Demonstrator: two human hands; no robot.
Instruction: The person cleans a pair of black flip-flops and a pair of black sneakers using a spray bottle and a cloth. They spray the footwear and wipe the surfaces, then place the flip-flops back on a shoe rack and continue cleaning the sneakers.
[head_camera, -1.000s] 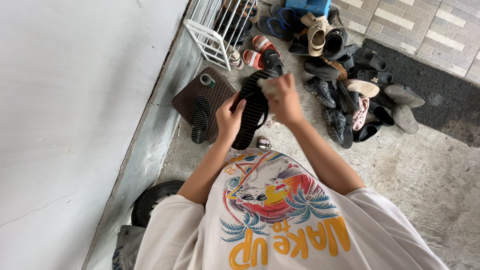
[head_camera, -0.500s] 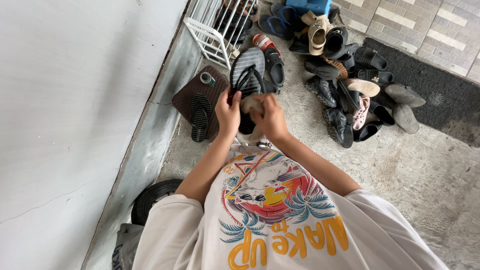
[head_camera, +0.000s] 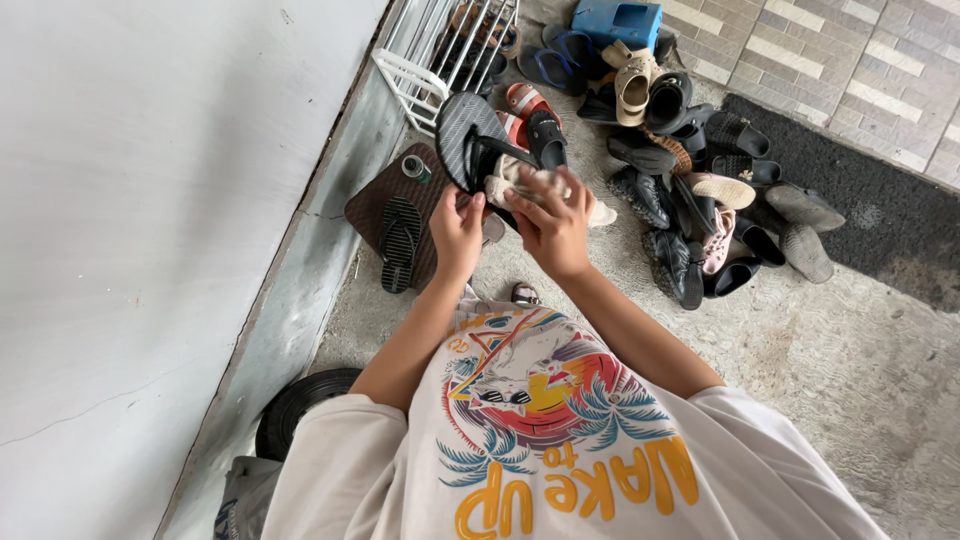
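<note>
Since a moment ago the flip-flop (head_camera: 468, 135) has swung further up and away from me, its ribbed sole now tilted toward the white rack (head_camera: 425, 55), and the cloth (head_camera: 530, 185) has slid up from near the heel to the strap. Beyond it the shoe pile (head_camera: 690, 180) lies on the concrete floor (head_camera: 850, 350), beside the dark mat (head_camera: 880, 200). By the wall, the brown scale (head_camera: 375, 195) carries the other flip-flop (head_camera: 400, 240).

My left hand (head_camera: 457, 232) has its fingers closed round the lower end of the flip-flop, holding it off the floor. My right hand (head_camera: 550, 225) presses the bunched cloth against the strap, fingers curled over it. Judging by that shift, I am wiping along toward the toe.
</note>
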